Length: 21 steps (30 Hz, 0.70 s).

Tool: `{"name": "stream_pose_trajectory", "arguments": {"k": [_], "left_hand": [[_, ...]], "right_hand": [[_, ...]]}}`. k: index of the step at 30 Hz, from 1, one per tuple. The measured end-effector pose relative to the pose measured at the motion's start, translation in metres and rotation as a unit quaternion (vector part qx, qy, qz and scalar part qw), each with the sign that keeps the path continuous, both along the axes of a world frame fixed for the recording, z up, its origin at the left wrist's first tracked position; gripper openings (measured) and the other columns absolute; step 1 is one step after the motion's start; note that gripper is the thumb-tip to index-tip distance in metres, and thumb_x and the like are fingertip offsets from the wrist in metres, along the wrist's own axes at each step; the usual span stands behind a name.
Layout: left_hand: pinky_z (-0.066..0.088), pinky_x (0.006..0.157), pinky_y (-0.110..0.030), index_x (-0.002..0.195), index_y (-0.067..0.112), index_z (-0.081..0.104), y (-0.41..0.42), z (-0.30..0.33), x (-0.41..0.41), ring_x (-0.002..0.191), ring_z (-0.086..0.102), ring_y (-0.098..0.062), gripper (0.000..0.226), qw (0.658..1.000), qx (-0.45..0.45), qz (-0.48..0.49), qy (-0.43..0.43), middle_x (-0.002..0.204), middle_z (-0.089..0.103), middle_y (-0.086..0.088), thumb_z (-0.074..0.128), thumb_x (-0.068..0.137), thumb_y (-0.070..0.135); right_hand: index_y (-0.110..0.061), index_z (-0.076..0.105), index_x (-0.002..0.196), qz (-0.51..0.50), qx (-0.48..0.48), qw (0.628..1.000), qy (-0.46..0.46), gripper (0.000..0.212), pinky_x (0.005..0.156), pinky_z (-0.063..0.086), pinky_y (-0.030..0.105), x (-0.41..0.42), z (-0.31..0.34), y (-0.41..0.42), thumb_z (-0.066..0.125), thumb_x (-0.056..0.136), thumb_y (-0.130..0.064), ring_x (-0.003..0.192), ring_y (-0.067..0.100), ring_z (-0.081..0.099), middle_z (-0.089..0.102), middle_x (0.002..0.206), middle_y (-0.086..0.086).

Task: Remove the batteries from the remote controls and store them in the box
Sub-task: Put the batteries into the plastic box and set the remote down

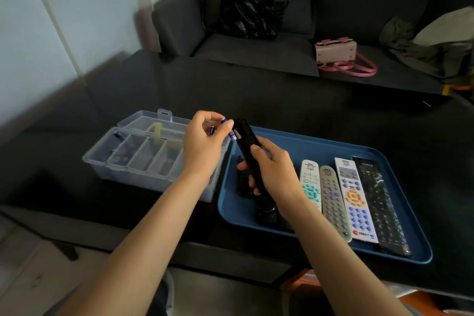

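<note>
My right hand (273,169) grips a black remote control (247,146) and holds it tilted above the blue tray (333,147), its open battery end pointing up and away. My left hand (204,143) is closed around a blue battery (211,131), and its fingertips pinch a second blue battery (232,134) at the remote's open end. The clear plastic box (143,159) with several compartments stands open to the left of the tray, under my left hand. One blue battery (118,135) lies in its leftmost compartment.
Several remotes lie side by side in the tray: white (310,185), grey (333,202), white with orange buttons (355,200), black in plastic wrap (379,202). More black pieces (265,210) lie under my right hand. Behind the dark table, a sofa holds a black bag (250,11) and a pink handbag (336,52).
</note>
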<state>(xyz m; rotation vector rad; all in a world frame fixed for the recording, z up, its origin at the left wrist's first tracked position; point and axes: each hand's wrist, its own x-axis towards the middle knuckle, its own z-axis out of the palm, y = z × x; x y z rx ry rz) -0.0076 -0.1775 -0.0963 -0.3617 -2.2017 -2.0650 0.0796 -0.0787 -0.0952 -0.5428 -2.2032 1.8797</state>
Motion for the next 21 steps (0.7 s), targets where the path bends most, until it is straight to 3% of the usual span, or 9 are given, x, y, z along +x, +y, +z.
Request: {"name": "stream_pose_trajectory", "arguments": {"k": [3, 5, 9, 12, 17, 21], "left_hand": [[0.043, 0.063, -0.008, 0.083, 0.021, 0.056, -0.031, 0.005, -0.006, 0.067, 0.061, 0.003, 0.013, 1.0, -0.005, 0.022, -0.003, 0.073, 0.066, 0.004, 0.068, 0.082, 0.017], [0.042, 0.066, -0.013, 0.082, 0.022, 0.057, -0.056, 0.01, -0.014, 0.073, 0.062, -0.004, 0.013, 0.998, -0.036, 0.046, 0.01, 0.076, 0.066, 0.004, 0.069, 0.081, 0.017], [0.04, 0.058, -0.005, 0.09, 0.013, 0.06, -0.114, 0.025, -0.032, 0.077, 0.056, -0.004, 0.012, 0.978, -0.167, 0.113, 0.042, 0.082, 0.061, 0.009, 0.068, 0.082, 0.016], [0.039, 0.054, -0.004, 0.091, 0.008, 0.062, -0.146, 0.03, -0.047, 0.073, 0.054, -0.006, 0.011, 0.952, -0.259, 0.146, 0.074, 0.082, 0.06, 0.003, 0.068, 0.082, 0.012], [0.051, 0.071, -0.029, 0.089, 0.008, 0.063, -0.165, 0.013, -0.074, 0.08, 0.061, -0.019, 0.004, 0.913, -0.395, 0.099, 0.019, 0.095, 0.066, -0.012, 0.063, 0.085, 0.006], [0.045, 0.085, -0.028, 0.105, 0.005, 0.065, -0.165, 0.009, -0.078, 0.103, 0.059, -0.026, 0.022, 0.9, -0.433, 0.034, -0.034, 0.113, 0.062, -0.013, 0.048, 0.091, 0.007]], "right_hand": [[-0.017, 0.054, 0.123, 0.003, -0.049, 0.999, 0.005, 0.027, 0.039, 0.04, 0.024, -0.012, 0.008, -0.019, 0.041, 0.101, -0.021, 0.044, 0.014, 0.048, 0.068, 0.074, 0.007], [-0.017, 0.052, 0.123, 0.015, -0.071, 0.997, 0.008, 0.025, 0.04, 0.04, 0.024, -0.019, 0.015, -0.034, 0.041, 0.101, -0.021, 0.046, 0.014, 0.049, 0.068, 0.075, 0.008], [-0.029, 0.053, 0.112, 0.057, -0.059, 0.997, 0.016, 0.019, 0.04, 0.041, 0.025, -0.033, 0.028, -0.071, 0.041, 0.101, -0.019, 0.047, 0.016, 0.049, 0.068, 0.079, 0.012], [-0.027, 0.051, 0.113, 0.074, -0.049, 0.996, 0.016, 0.017, 0.041, 0.042, 0.026, -0.041, 0.032, -0.093, 0.041, 0.101, -0.019, 0.048, 0.016, 0.05, 0.068, 0.078, 0.01], [-0.024, 0.052, 0.121, 0.086, -0.029, 0.996, 0.013, 0.024, 0.041, 0.043, 0.026, -0.049, 0.035, -0.113, 0.041, 0.101, -0.019, 0.05, 0.016, 0.052, 0.069, 0.08, 0.011], [-0.022, 0.053, 0.126, 0.082, -0.021, 0.996, 0.003, 0.028, 0.042, 0.043, 0.026, -0.054, 0.035, -0.118, 0.041, 0.101, -0.02, 0.05, 0.017, 0.052, 0.07, 0.08, 0.01]]}}
